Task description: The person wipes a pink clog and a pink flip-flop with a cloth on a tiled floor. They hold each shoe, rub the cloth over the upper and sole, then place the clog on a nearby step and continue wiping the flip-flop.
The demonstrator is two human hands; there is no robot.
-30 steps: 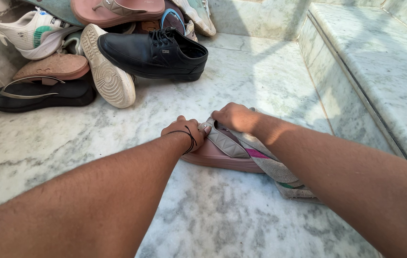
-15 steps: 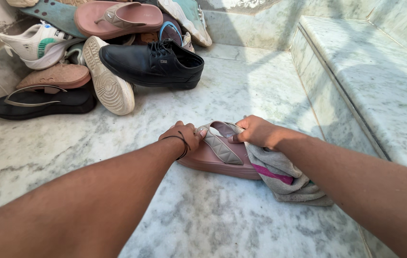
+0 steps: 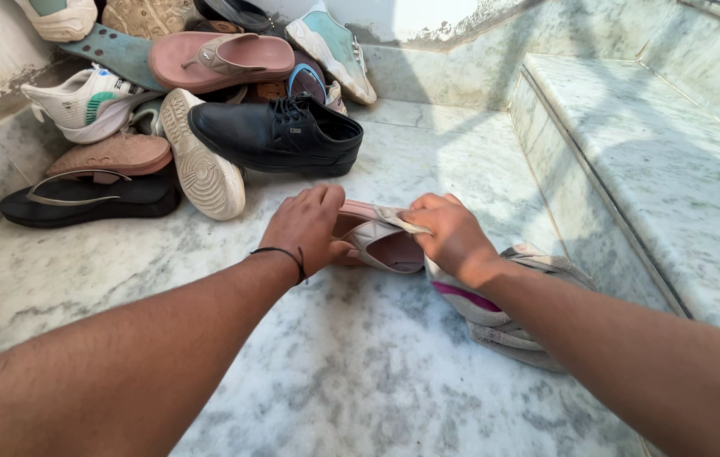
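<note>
A pink sandal (image 3: 385,245) with a grey strap lies on the marble floor in the middle of the view. My left hand (image 3: 309,228), a dark band on its wrist, grips the sandal's left end. My right hand (image 3: 453,235) holds the strap and the right side of the same sandal. Under my right forearm lies a grey shoe (image 3: 504,317) with a pink stripe, partly hidden by the arm.
A heap of footwear fills the far left corner: a black lace-up shoe (image 3: 280,135), a black flip-flop (image 3: 89,199), a white sneaker (image 3: 85,101), a pink slide (image 3: 225,59). A marble step (image 3: 656,161) rises on the right.
Both hands have lifted and turned the pink sandal so its strap faces up. The grey shoe now lies apart on the right. The view has tilted up toward the shoe pile.
</note>
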